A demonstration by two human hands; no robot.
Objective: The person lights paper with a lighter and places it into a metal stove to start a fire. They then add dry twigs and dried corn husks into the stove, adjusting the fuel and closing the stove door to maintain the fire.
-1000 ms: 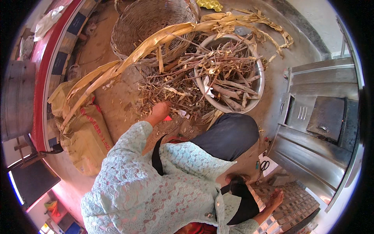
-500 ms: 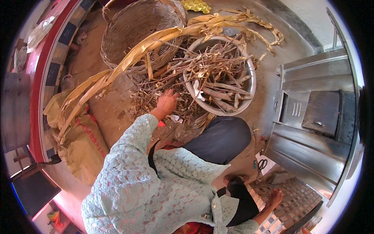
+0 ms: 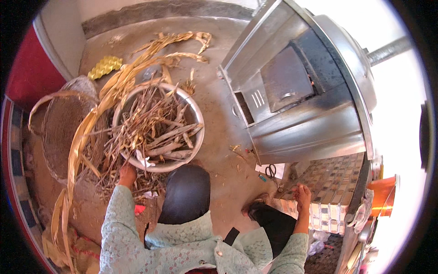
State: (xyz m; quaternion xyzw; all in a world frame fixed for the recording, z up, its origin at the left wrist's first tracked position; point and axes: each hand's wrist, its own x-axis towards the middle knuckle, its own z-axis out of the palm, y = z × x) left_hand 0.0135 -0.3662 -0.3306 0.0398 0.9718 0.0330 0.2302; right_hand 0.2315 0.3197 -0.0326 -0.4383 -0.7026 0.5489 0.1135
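My left hand (image 3: 127,176) reaches down to the dry twigs (image 3: 145,185) heaped on the ground, close against the near-left rim of a round metal basin (image 3: 199,116). Its fingertips are hidden, so whether it grips a twig does not show. Sticks and broken branches (image 3: 166,139) fill the basin, with a white scrap (image 3: 144,158) at its near side. My right hand (image 3: 301,197) hangs above the low tiled ledge on the right, fingers loosely bent and apart, with nothing visible in it.
A wicker basket (image 3: 68,132) stands left of the basin, with long dry stalks (image 3: 82,132) draped beside it. The metal stove (image 3: 310,132) on the right has an orange glow by its door (image 3: 286,77). Scissors (image 3: 270,171) lie near the tiled ledge (image 3: 328,182).
My view has swung right, so the basin and basket sit further left and more stove shows. My left hand stays low at the twigs, now nearer the basin's rim. My right hand has risen slightly.
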